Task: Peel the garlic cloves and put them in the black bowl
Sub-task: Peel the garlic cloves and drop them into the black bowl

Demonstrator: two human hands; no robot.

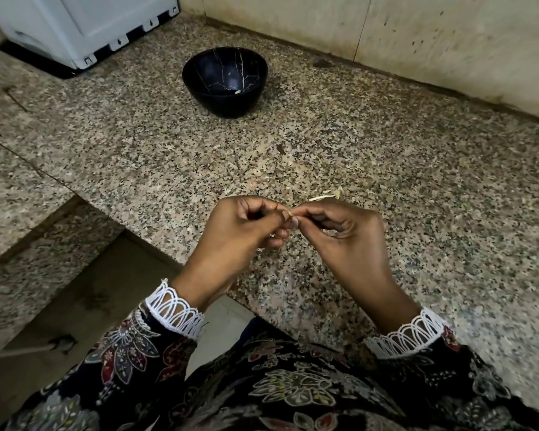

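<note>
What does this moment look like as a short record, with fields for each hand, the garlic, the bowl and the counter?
left hand: fingers curled, pinching a garlic clove at its fingertips
right hand: pinching the same clove from the other side
garlic clove: small, mostly hidden between both grips, above the counter edge
black bowl: upright on the counter, far from the hands, one small pale piece inside
peel scraps: pale bits lying just beyond the right hand
counter: speckled granite
</note>
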